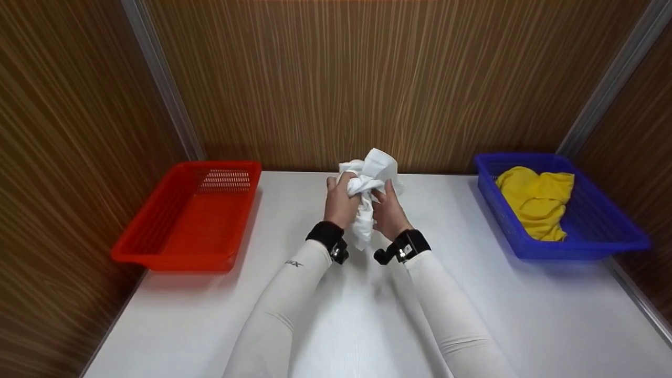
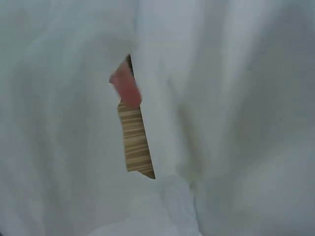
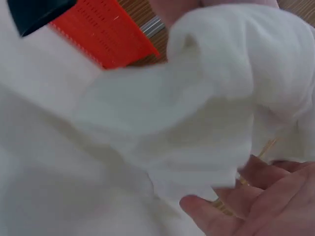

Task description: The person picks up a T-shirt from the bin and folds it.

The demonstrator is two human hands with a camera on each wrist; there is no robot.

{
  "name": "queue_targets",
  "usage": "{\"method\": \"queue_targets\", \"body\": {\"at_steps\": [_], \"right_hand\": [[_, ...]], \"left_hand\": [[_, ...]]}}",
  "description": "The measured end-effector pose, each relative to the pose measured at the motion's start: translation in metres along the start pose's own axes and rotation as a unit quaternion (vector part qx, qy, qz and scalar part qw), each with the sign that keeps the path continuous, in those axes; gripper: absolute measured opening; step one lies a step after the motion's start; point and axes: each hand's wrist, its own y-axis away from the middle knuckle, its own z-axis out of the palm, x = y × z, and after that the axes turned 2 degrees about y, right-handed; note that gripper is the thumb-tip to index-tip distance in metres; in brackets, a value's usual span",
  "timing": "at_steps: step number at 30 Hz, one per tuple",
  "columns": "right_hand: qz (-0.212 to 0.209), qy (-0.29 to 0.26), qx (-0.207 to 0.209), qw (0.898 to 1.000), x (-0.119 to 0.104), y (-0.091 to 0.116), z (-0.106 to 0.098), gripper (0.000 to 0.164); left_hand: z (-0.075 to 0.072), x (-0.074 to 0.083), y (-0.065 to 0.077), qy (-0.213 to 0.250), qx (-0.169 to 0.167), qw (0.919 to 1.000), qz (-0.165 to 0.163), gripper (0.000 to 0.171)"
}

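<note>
A crumpled white cloth (image 1: 370, 181) is held up above the table, its lower end hanging between the two hands. My left hand (image 1: 342, 203) grips its left side, fingers partly hidden in the folds. On the other side, my right hand (image 1: 389, 212) holds the cloth with thumb raised and fingers bent at its edge. The right wrist view shows the right hand (image 3: 266, 201) at the lower edge of the cloth (image 3: 197, 108). White fabric (image 2: 236, 98) fills nearly all of the left wrist view; a blurred fingertip (image 2: 127, 87) shows through a gap.
A red plastic basket (image 1: 241, 210) stands on the left of the white table (image 1: 336, 325). To the right is a blue basket (image 1: 583, 249) with a yellow cloth (image 1: 535, 202) inside. Wood-patterned panels (image 1: 336, 79) enclose the back and sides.
</note>
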Motion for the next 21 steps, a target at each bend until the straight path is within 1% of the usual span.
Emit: {"method": "queue_targets", "body": {"at_steps": [3,5,6,8,10,11,12,13,15,17,19,21], "right_hand": [[-0.019,-0.037,-0.02,0.999,0.002,0.0,0.007,0.086],[-0.027,-0.044,-0.017,0.999,0.005,0.0,0.01,0.081],[-0.033,-0.043,-0.009,0.999,0.005,0.0,0.01,0.078],[-0.04,-0.03,0.029,0.998,0.006,0.0,0.009,0.068],[-0.047,-0.02,0.068,0.996,0.007,0.001,0.006,0.059],[-0.052,-0.015,0.086,0.995,0.007,0.001,0.005,0.055],[-0.053,-0.007,0.109,0.993,0.007,0.001,0.003,0.051],[-0.054,-0.002,0.127,0.99,0.006,0.001,0.001,0.046],[-0.055,-0.001,0.15,0.987,0.006,0.001,-0.002,0.038],[-0.062,0.016,0.178,0.982,0.007,0.001,-0.004,0.032],[-0.074,0.047,0.211,0.974,0.007,0.002,-0.007,0.032],[-0.089,0.093,0.248,0.96,0.006,0.003,-0.011,0.036]], "left_hand": [[0.007,0.0,0.005,-0.008,-0.014,0.9999,0.0,0.039],[0.009,0.0,0.007,-0.002,-0.031,0.9995,0.001,0.049],[0.01,0.0,0.008,0.004,-0.045,0.999,0.0,0.056],[0.009,0.0,0.009,0.031,-0.087,0.9957,-0.001,0.077],[0.006,-0.001,0.008,0.067,-0.138,0.9881,-0.007,0.099],[0.004,-0.002,0.007,0.083,-0.16,0.9835,-0.012,0.105],[0.002,-0.002,0.006,0.099,-0.178,0.9788,-0.023,0.108],[-0.001,-0.003,0.005,0.114,-0.189,0.9749,-0.033,0.107],[-0.004,-0.005,0.003,0.133,-0.192,0.9712,-0.05,0.093],[-0.007,-0.005,0.0,0.147,-0.178,0.9706,-0.068,0.071],[-0.009,-0.005,-0.004,0.158,-0.155,0.9721,-0.079,0.049],[-0.012,-0.003,-0.007,0.167,-0.135,0.9734,-0.081,0.031]]}}
